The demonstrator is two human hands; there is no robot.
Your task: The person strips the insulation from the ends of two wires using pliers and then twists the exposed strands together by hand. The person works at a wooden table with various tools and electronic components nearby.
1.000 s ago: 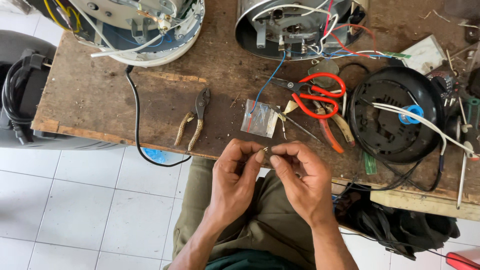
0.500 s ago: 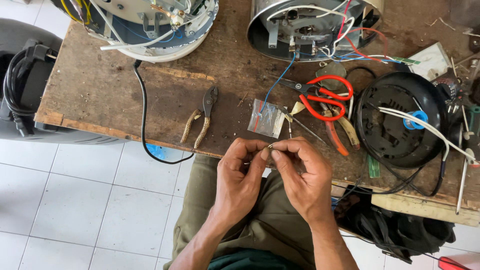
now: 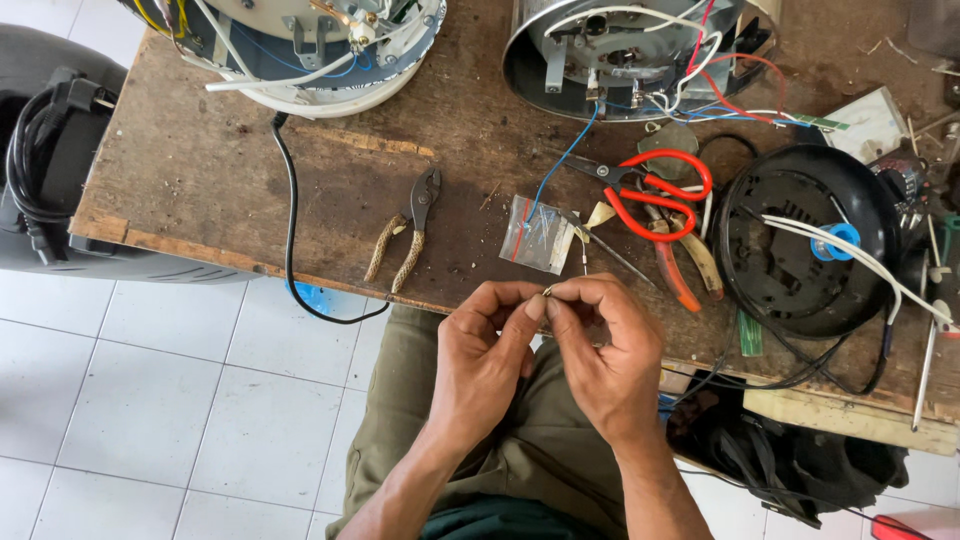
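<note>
Weathered brown wood makes up the counter [image 3: 200, 190], and just off its near edge, above the person's lap, both hands meet over a very small metal part [image 3: 548, 290]. The left hand [image 3: 485, 350] and the right hand [image 3: 605, 345] are each closed in a fingertip pinch on that part, thumbs and forefingers touching around it; it is too small to tell what kind of piece it is, though a glint shows between the fingertips. The step in hand looks like fine work on this part, twisting, bending or fitting it, done freehand and not against the counter. Just beyond the hands lies a small clear plastic bag [image 3: 540, 232] holding thin components, with a blue wire [image 3: 560, 165] running from it up to an opened metal appliance housing [image 3: 630, 50]. To the left of the bag rest slip-joint pliers [image 3: 410, 230] with wrapped handles, untouched; to the right lie red-handled scissors [image 3: 655, 190], and further right a black round base [image 3: 800, 240] with a white cable across it. A white appliance shell [image 3: 320, 50] sits at the far left, its black cord [image 3: 290, 230] looping over the counter edge. Whatever follows calls for a steady, light grip, since the part could easily slip down onto the white floor tiles [image 3: 140, 400] below.
</note>
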